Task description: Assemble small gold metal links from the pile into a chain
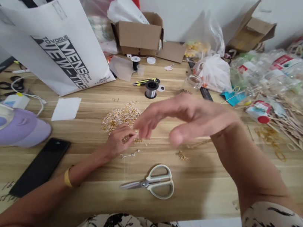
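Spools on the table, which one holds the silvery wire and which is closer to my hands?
The silver wire spool, by the yellow-and-black tool, is both. The other spool holds black thread, farther back near the cardboard box.

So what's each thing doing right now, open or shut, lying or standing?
Left hand: fingers pinched on small gold pieces at the pile's edge.
Right hand: raised above the table, fingers spread, holding nothing.
Scissors: shut, lying flat.
Phone: screen dark, lying flat.
Wire spool: standing upright.
Cardboard box: flaps open.
Glass jar: lid off.
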Available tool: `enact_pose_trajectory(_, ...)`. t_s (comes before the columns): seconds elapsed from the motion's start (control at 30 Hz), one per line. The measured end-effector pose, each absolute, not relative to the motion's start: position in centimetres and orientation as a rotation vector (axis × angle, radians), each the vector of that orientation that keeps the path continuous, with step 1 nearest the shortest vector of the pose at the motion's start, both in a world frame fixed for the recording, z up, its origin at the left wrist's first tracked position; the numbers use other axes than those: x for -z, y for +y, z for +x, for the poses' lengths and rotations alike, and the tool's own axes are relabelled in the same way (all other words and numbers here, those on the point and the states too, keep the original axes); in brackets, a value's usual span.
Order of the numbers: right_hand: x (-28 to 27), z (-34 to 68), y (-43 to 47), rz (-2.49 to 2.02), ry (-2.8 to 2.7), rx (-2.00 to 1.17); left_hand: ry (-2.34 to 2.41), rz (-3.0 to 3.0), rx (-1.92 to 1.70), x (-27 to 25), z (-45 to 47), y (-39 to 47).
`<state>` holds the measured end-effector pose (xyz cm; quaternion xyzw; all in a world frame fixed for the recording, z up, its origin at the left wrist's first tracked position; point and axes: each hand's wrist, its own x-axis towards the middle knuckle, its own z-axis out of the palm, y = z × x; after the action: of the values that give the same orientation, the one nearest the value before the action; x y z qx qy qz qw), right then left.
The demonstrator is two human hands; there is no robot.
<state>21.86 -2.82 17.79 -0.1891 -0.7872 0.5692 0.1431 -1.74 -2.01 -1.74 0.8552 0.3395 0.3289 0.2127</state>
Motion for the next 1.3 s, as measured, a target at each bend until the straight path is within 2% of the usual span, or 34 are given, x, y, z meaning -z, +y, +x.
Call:
enact_pose_trajectory(0.23, -20.9, 25.1, 0.6, -0.58, -2.199, -1.348, 0.85, 2.365, -1.092, 1.8, -1.1, -2.3)
enact_pose_trajectory(0.37, -23.8, 25.0, 3.1, -0.753, -2.155, -1.186, 0.861, 2.345, -1.145, 1.7, -1.3, -2.2)
enact_pose_trajectory(0.6, -26.1, 24.9, 4.4, -0.78, -2.147, -0.976, 0.908, 2.319, -1.092, 1.6, -1.5, -2.4)
enact_pose_trajectory(0.73, -22.1, 26.3, 3.6, -0.974, -2.223, -0.965, 0.849, 2.315, -1.108, 1.7, -1.7, -2.5)
enact_pose_trajectory(0.9, -12.2, 29.2, 2.5, -1.501, -2.484, -0.681, 0.841, 2.322, -1.074, 1.4, -1.7, -2.6)
enact_pose_trajectory(1.03, -5.6, 30.6, 1.3, -1.813, -2.553, -0.632, 0.843, 2.325, -1.046, 1.2, -1.6, -2.6)
enact_pose_trajectory(1.3, -1.7, 29.3, 0.5, -1.872, -2.675, -0.457, 0.857, 2.321, -1.022, 1.4, -1.7, -2.7)
